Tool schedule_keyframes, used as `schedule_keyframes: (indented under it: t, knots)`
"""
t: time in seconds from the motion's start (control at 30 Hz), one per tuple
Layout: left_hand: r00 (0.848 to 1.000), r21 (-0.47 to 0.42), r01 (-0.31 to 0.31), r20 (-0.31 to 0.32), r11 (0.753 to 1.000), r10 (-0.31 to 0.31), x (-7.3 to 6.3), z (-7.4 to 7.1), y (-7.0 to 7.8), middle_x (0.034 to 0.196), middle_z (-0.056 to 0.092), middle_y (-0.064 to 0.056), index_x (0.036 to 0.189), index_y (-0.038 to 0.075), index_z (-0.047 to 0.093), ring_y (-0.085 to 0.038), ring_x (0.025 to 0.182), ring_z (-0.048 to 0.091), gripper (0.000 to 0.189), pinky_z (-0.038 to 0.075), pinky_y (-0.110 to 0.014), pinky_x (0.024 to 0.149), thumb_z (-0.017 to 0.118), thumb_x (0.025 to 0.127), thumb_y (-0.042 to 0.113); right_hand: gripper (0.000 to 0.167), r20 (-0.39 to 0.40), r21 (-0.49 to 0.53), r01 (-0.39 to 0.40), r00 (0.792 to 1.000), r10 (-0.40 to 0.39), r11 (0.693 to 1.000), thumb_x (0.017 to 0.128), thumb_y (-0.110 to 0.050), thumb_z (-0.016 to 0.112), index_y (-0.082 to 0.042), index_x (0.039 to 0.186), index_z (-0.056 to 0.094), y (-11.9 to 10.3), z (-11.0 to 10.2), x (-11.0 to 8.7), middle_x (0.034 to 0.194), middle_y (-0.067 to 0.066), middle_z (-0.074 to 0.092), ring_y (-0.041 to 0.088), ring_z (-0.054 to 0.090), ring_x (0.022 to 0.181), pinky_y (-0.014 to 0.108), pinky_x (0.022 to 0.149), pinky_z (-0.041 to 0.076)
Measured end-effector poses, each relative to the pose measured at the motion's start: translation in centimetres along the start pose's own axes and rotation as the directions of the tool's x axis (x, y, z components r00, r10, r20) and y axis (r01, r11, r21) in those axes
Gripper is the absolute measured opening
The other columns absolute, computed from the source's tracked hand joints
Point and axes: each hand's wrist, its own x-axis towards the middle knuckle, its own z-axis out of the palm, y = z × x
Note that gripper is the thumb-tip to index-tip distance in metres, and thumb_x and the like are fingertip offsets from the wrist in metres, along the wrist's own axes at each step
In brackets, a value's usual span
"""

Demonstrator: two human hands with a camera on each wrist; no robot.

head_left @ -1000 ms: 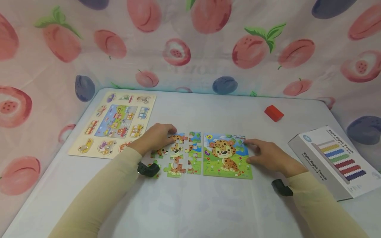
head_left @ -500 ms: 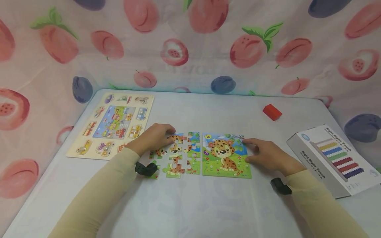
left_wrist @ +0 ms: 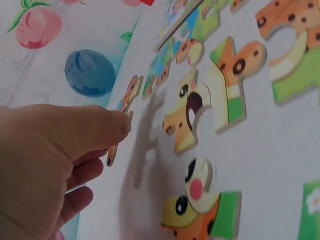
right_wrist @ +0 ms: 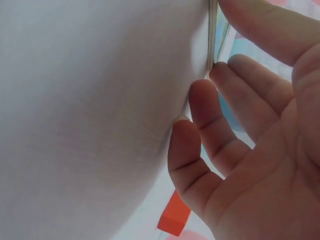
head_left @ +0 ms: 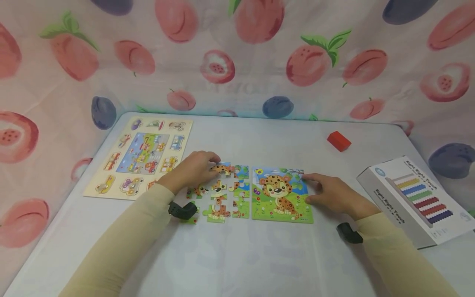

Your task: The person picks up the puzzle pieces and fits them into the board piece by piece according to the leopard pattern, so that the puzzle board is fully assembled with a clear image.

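My left hand (head_left: 196,170) pinches a jigsaw piece (left_wrist: 131,95) between thumb and fingers, seen nearly edge-on in the left wrist view. A shadow falls on the table beside that piece. Below and right of this hand lie several other leopard jigsaw pieces (head_left: 219,211), set close together with gaps between some. The square leopard picture board (head_left: 283,194) is just right of them. My right hand (head_left: 335,194) touches the board's right edge with its thumb and index finger, its other fingers loosely bent. In the right wrist view, the board's thin edge (right_wrist: 212,37) shows at the fingertips.
A wooden vehicle puzzle board (head_left: 148,152) lies at the back left, partly behind the left forearm. One red block (head_left: 339,141) is at the back right. To the right, beyond my right hand, stands a white box (head_left: 415,202). Peach-print cloth (head_left: 256,62) hangs behind the table.
My left hand has risen slightly, and the pinched piece has shifted a little up and right with it. The right hand stays at the board's edge.
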Motion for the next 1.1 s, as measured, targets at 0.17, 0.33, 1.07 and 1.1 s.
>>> schedule_keyframes:
  t: [0.17, 0.33, 1.07, 1.1]
  knots:
    - [1.0, -0.041, 0.011, -0.023, 0.999, -0.012, 0.5, 0.1, 1.0, 0.129, 0.064, -0.01, 0.129, 0.006, 0.063, -0.029, 0.127, 0.053, 0.04, 0.043, -0.044, 0.104, 0.07, 0.093, 0.021, 0.076, -0.002, -0.005, -0.006, 1.0, 0.006, 1.0, 0.086, -0.029, 0.08, -0.008, 0.15, 0.044, 0.1, 0.0, 0.1, 0.131, 0.024, 0.056, 0.038, 0.053, 0.113, 0.059, 0.095, 0.046]
    - [1.0, -0.047, -0.01, -0.015, 0.999, 0.009, 1.1, 0.5, 1.9, 0.131, 0.063, -0.009, 0.131, 0.007, 0.062, -0.028, 0.126, 0.054, 0.041, 0.047, -0.041, 0.1, 0.069, 0.094, 0.021, 0.075, -0.004, 0.002, 0.0, 1.0, 0.0, 1.0, 0.086, -0.029, 0.08, -0.008, 0.15, 0.045, 0.1, 0.0, 0.0, 0.13, 0.023, 0.056, 0.038, 0.053, 0.112, 0.059, 0.095, 0.046]
    - [0.993, -0.021, -0.109, 0.037, 0.994, 0.11, 3.7, 2.8, 7.1, 0.13, 0.064, -0.006, 0.132, 0.007, 0.062, -0.022, 0.122, 0.055, 0.042, 0.045, -0.034, 0.101, 0.072, 0.094, 0.024, 0.077, 0.009, 0.005, -0.007, 1.0, 0.007, 1.0, 0.086, -0.03, 0.08, -0.009, 0.15, 0.045, 0.1, 0.1, 0.2, 0.125, 0.021, 0.058, 0.036, 0.053, 0.109, 0.056, 0.093, 0.048]
    - [0.993, -0.023, -0.112, 0.04, 0.993, 0.113, 3.7, 2.9, 7.2, 0.13, 0.064, -0.006, 0.132, 0.007, 0.062, -0.022, 0.122, 0.055, 0.043, 0.045, -0.034, 0.101, 0.072, 0.094, 0.024, 0.077, 0.009, 0.007, -0.008, 1.0, 0.008, 1.0, 0.086, -0.03, 0.08, -0.009, 0.15, 0.045, 0.1, 0.1, 0.2, 0.126, 0.021, 0.058, 0.036, 0.053, 0.109, 0.057, 0.093, 0.048]
